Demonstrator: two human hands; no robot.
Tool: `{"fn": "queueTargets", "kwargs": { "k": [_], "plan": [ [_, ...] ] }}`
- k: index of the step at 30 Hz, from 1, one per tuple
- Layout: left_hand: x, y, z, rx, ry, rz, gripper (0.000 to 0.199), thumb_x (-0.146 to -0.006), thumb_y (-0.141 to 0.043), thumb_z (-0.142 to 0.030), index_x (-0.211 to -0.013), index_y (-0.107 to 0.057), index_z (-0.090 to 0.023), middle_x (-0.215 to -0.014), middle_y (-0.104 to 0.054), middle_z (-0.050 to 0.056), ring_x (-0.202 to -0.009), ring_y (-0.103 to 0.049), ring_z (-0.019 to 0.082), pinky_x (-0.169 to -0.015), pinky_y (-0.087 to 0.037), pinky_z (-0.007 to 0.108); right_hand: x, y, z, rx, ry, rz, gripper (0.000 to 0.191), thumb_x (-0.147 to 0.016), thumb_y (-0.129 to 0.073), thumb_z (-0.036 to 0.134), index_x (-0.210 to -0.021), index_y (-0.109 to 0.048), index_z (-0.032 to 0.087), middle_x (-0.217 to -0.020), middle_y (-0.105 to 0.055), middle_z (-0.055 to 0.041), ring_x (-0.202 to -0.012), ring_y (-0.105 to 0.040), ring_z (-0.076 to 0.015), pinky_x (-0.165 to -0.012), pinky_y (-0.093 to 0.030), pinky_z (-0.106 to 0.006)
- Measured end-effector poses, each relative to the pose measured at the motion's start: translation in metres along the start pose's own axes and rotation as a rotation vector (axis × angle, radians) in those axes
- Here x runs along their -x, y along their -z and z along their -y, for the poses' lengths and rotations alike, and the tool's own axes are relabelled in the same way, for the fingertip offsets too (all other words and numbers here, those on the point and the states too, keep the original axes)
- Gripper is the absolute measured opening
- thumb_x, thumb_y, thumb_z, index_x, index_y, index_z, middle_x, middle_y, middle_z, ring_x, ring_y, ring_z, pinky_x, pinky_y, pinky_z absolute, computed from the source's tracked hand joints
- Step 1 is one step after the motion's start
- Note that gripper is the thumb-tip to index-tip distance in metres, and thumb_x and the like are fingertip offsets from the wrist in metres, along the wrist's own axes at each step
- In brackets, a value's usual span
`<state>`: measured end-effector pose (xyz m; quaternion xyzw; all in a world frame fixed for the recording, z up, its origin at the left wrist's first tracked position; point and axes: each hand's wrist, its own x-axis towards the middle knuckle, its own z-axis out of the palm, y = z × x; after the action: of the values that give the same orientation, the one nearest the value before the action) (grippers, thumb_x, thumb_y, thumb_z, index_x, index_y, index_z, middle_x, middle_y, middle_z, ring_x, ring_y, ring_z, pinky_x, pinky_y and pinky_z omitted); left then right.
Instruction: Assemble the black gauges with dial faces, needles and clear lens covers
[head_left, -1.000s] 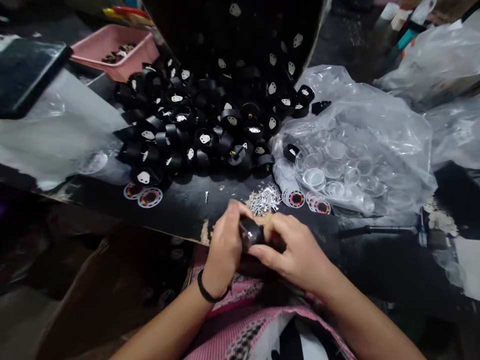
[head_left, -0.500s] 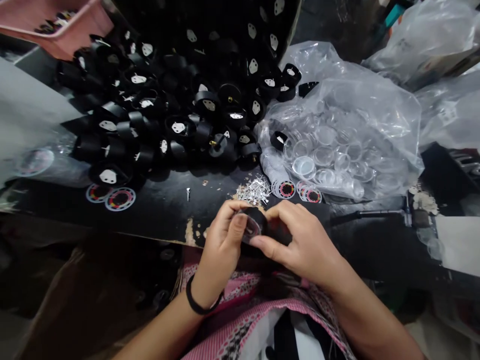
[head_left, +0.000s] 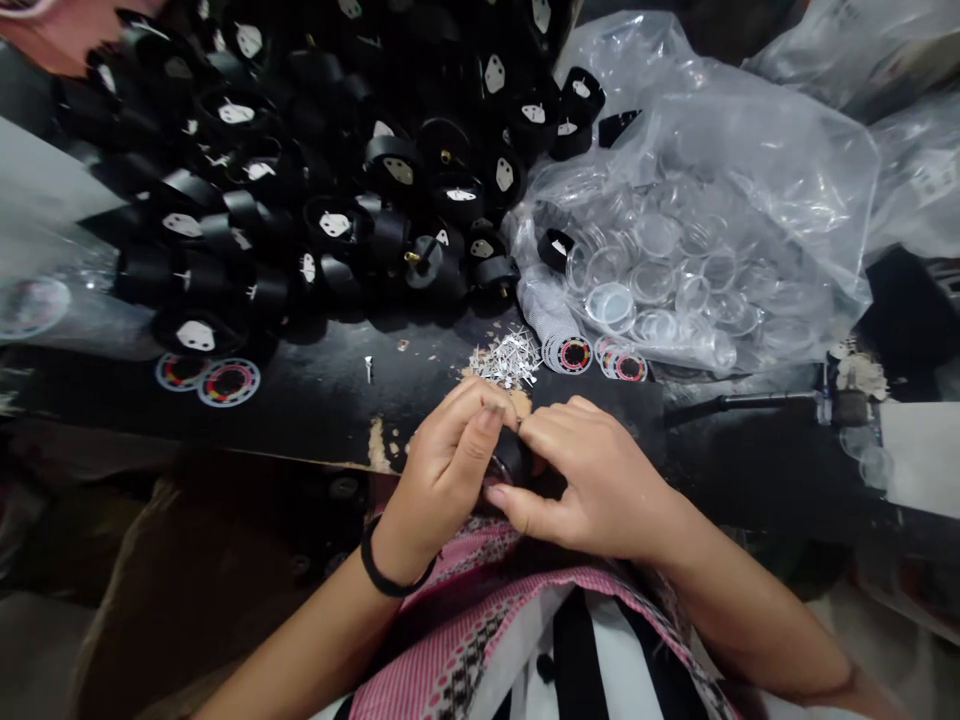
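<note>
Both of my hands hold one round black housing (head_left: 511, 458) just over the front edge of the black table (head_left: 315, 425). My left hand (head_left: 454, 465) grips its left side, thumb on top. My right hand (head_left: 581, 475) pinches it from the right between thumb and fingers. Part of the housing is hidden behind my fingers. Right beyond my hands lies a heap of small white pointers (head_left: 510, 358). Beside it a row of printed dial discs (head_left: 574, 354) fans out, and two more dial discs (head_left: 229, 383) lie at the left.
Many black housings (head_left: 427, 262) are piled across the back. Clear round covers (head_left: 656, 282) spill from a plastic bag (head_left: 780, 170) at the right. A dark tool (head_left: 757, 401) lies right of my hands, and a pink bin (head_left: 71, 30) stands at the far left.
The housing has turned in my hands, so its clear front shows less. My fingers have closed further around it. The whole view has shifted slightly, with the table items appearing higher.
</note>
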<state>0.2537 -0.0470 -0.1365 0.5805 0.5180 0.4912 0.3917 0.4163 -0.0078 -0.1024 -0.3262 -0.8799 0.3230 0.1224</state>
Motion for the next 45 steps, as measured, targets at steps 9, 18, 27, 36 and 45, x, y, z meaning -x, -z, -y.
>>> {"fn": "queueTargets", "kwargs": {
  "k": [9, 18, 27, 36, 45],
  "plan": [
    [0.01, -0.006, -0.003, -0.079, 0.012, -0.07, 0.044, -0.104, -0.032, -0.046, -0.071, -0.051, -0.024, -0.07, -0.052, 0.0, -0.069, -0.052, 0.019, -0.07, -0.042, 0.035, 0.0, -0.013, -0.003, -0.042, 0.053, -0.033, 0.023, -0.084, -0.053, 0.04, -0.071, -0.055, 0.021, -0.061, -0.057, 0.0005, -0.061, -0.049, -0.0154, -0.065, -0.034, -0.032],
    [0.03, 0.015, 0.004, -0.18, 0.144, -0.149, 0.046, -0.105, -0.03, -0.042, -0.067, -0.05, -0.023, -0.067, -0.056, 0.0, -0.064, -0.058, 0.017, -0.064, -0.049, 0.03, -0.01, -0.013, 0.017, -0.174, -0.006, 0.12, 0.034, -0.089, -0.062, 0.044, -0.068, -0.05, 0.021, -0.067, -0.059, 0.0018, -0.062, -0.049, -0.0126, -0.062, -0.035, -0.027],
    [0.078, 0.129, 0.039, -0.796, 0.231, -0.53, 0.026, -0.095, -0.054, -0.037, -0.114, -0.06, -0.021, -0.114, -0.068, 0.011, -0.11, -0.062, 0.028, -0.1, -0.046, 0.044, -0.02, -0.021, 0.017, -0.191, -0.033, 0.183, 0.02, -0.098, -0.054, 0.027, -0.081, -0.062, 0.021, -0.079, -0.07, -0.0012, -0.074, -0.062, -0.0176, -0.069, -0.042, -0.03],
    [-0.013, 0.167, 0.074, -0.893, 0.152, -0.616, 0.049, -0.089, -0.061, -0.032, -0.134, -0.052, -0.016, -0.134, -0.059, 0.019, -0.131, -0.051, 0.035, -0.112, -0.035, 0.053, -0.013, -0.029, 0.016, -0.174, -0.074, 0.185, 0.018, -0.097, -0.055, 0.022, -0.08, -0.062, 0.02, -0.08, -0.069, -0.0014, -0.075, -0.061, -0.0168, -0.072, -0.043, -0.03],
    [0.041, 0.034, 0.03, -0.354, 0.042, -0.162, 0.059, -0.086, -0.068, -0.045, -0.143, -0.051, -0.045, -0.141, -0.061, 0.001, -0.131, -0.054, 0.036, -0.112, -0.041, 0.058, -0.024, -0.023, 0.002, -0.56, -0.404, -0.046, 0.035, -0.084, -0.071, 0.051, -0.097, -0.058, 0.021, -0.075, -0.054, 0.0053, -0.066, -0.05, -0.0102, -0.059, -0.039, -0.022]
  ]
}}
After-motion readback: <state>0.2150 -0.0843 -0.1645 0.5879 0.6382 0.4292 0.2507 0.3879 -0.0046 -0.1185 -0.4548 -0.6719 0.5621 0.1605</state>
